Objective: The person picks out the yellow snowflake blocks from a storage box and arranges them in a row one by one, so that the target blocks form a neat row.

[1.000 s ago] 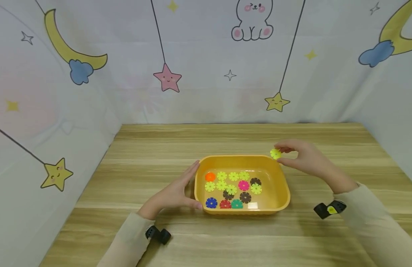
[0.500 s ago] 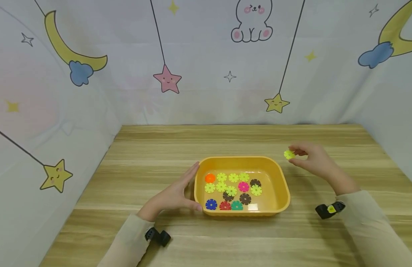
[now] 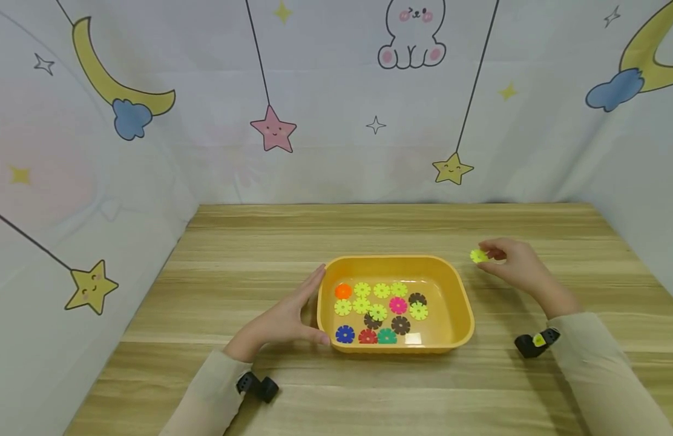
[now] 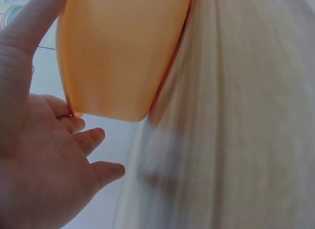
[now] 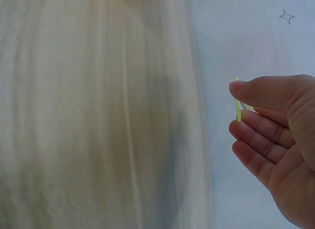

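My left hand (image 3: 284,315) spans the left end of a yellow plastic basin (image 3: 462,324), its thumb at the near corner and its straight fingers along the far one. In the left wrist view, fingertips (image 4: 74,121) touch the basin's rim while the other fingers stay off it. Beyond the basin's far right corner, my right hand (image 3: 513,263) pinches a yellow-green notched snowflake disc (image 3: 478,256) between thumb and fingers. The right wrist view has this disc (image 5: 238,108) edge-on, a thin strip between thumb and fingertips.
Several notched discs lie in the basin's left and middle: yellow-green, brown, a blue one (image 3: 345,333), a red one (image 3: 367,336), a green one (image 3: 387,336), a pink one (image 3: 398,305) and an orange one (image 3: 343,291). The wooden table (image 3: 249,236) meets a printed cloth backdrop (image 3: 325,175).
My right hand has moved right, away from the basin's far right corner, with the yellow-green disc still pinched, and slightly nearer to me. My left hand and the basin have stayed put.
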`<state>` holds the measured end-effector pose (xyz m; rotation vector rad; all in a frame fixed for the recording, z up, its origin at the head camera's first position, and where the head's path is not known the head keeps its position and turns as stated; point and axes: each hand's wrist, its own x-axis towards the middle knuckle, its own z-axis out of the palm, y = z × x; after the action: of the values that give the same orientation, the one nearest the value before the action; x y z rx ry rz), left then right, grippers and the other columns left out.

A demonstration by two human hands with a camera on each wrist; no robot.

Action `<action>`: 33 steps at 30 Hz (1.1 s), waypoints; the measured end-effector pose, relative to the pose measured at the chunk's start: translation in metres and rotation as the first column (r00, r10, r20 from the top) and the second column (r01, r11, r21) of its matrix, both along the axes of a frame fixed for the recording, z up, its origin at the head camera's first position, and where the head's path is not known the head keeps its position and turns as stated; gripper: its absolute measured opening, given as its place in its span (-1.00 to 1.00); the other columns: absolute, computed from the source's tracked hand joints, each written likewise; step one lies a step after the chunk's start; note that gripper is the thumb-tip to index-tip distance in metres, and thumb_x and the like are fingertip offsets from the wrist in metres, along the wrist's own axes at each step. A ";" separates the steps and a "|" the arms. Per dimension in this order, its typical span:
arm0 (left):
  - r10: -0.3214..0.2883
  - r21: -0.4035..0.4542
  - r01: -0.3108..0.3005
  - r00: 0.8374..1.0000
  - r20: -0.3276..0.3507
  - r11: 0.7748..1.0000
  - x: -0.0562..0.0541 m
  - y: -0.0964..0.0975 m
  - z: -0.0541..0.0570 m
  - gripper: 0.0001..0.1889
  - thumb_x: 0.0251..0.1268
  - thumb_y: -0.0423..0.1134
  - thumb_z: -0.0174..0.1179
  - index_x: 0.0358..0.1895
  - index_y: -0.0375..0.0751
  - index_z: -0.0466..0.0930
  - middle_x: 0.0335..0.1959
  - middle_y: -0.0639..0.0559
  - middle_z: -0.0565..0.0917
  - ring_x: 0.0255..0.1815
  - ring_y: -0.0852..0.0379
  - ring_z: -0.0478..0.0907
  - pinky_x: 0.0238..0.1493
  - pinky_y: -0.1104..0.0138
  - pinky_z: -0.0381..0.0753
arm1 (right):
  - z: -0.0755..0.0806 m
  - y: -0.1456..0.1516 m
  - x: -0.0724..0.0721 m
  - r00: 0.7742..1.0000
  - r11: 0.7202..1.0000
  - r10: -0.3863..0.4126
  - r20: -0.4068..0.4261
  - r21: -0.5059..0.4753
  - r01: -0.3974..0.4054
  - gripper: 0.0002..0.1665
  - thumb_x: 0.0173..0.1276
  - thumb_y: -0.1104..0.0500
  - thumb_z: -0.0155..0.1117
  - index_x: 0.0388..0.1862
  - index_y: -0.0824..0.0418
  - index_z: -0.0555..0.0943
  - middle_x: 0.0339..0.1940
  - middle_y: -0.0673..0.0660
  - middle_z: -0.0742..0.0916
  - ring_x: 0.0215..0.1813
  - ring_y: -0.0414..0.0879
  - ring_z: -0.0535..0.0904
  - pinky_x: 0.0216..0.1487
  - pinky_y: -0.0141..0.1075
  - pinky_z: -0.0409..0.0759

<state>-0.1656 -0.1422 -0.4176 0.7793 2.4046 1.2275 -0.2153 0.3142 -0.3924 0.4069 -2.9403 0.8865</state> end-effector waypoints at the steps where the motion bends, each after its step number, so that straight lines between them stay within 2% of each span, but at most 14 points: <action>1: -0.001 -0.001 0.001 1.000 -0.002 1.000 0.000 0.000 0.000 0.33 -0.17 0.08 0.54 0.57 0.04 -0.33 0.59 0.03 -0.28 0.58 -0.05 -0.33 0.48 -0.13 -0.15 | -0.001 0.001 0.000 1.000 1.000 -0.008 0.007 0.001 0.008 -0.45 0.29 0.19 0.33 0.15 0.52 0.50 0.03 0.46 0.64 -0.02 0.30 0.59 0.02 0.14 0.57; 10: 0.002 -0.003 -0.002 1.000 0.004 1.000 0.000 0.001 0.000 0.35 -0.18 0.09 0.54 0.57 0.03 -0.34 0.59 0.01 -0.30 0.58 -0.01 -0.34 0.49 -0.08 -0.18 | -0.011 0.011 -0.004 0.996 0.998 -0.058 0.067 -0.001 0.058 -0.40 0.31 0.12 0.33 0.17 0.52 0.48 0.03 0.46 0.63 -0.01 0.27 0.58 0.02 0.08 0.58; 21: 0.004 -0.007 -0.004 1.000 0.005 1.000 0.001 0.000 0.000 0.34 -0.17 0.12 0.53 0.57 0.03 -0.33 0.59 0.01 -0.29 0.58 -0.07 -0.33 0.47 -0.14 -0.15 | -0.018 0.015 -0.006 0.991 0.997 -0.069 0.111 -0.013 0.071 -0.39 0.28 0.12 0.36 0.14 0.54 0.49 -0.03 0.45 0.65 -0.04 0.23 0.59 -0.01 0.03 0.60; 33: 0.009 -0.014 -0.009 1.000 0.005 1.000 0.001 0.000 0.001 0.33 -0.16 0.10 0.53 0.57 0.04 -0.33 0.59 0.06 -0.29 0.58 -0.05 -0.33 0.49 -0.10 -0.17 | -0.026 0.014 -0.010 0.992 0.998 -0.057 0.109 -0.020 0.059 -0.44 0.23 0.17 0.38 0.09 0.54 0.52 -0.09 0.42 0.67 -0.06 0.22 0.60 -0.02 0.02 0.60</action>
<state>-0.1645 -0.1425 -0.4171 0.7615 2.4124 1.2131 -0.2250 0.3286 -0.4184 0.2789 -3.0182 0.9644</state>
